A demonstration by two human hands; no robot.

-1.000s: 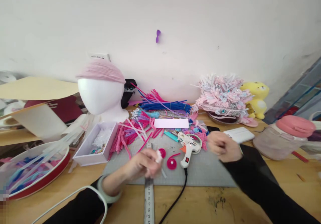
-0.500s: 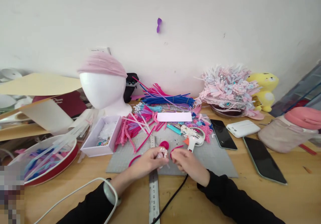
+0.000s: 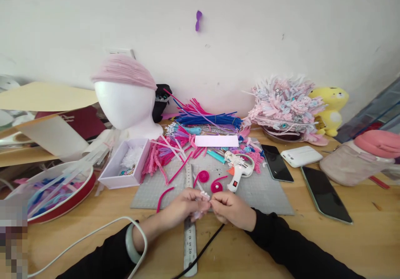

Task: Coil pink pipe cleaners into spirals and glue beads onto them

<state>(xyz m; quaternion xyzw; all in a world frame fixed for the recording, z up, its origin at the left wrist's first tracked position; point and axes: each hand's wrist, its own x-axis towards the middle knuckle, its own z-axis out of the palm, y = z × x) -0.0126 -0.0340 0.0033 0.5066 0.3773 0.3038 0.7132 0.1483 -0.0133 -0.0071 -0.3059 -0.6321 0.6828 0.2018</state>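
My left hand [image 3: 191,204] is closed around a small pale, pearl-beaded piece [image 3: 204,195], mostly hidden by its fingers. My right hand [image 3: 231,206] meets it from the right, thumb and finger pinched at the piece's edge; what they grip is too small to make out. Just beyond my hands on the grey cutting mat [image 3: 262,202] lie two coils of hot pink pipe cleaner. The left coil [image 3: 203,176] is plain, while the right coil [image 3: 216,187] has a white bead at its centre. A white glue gun [image 3: 240,174] rests beside them.
A steel ruler [image 3: 190,245] and a black cord [image 3: 206,250] run toward me. Left are a white bead box [image 3: 108,181], a foam head [image 3: 123,104] and a red round tin [image 3: 84,193]. Phones [image 3: 325,193], a power bank [image 3: 301,156] and a decorated headpiece [image 3: 284,108] sit right.
My right hand has moved left and down to meet the left hand, uncovering the pink coil with the bead. The left hand has shifted slightly down. The camera view has tilted a little.
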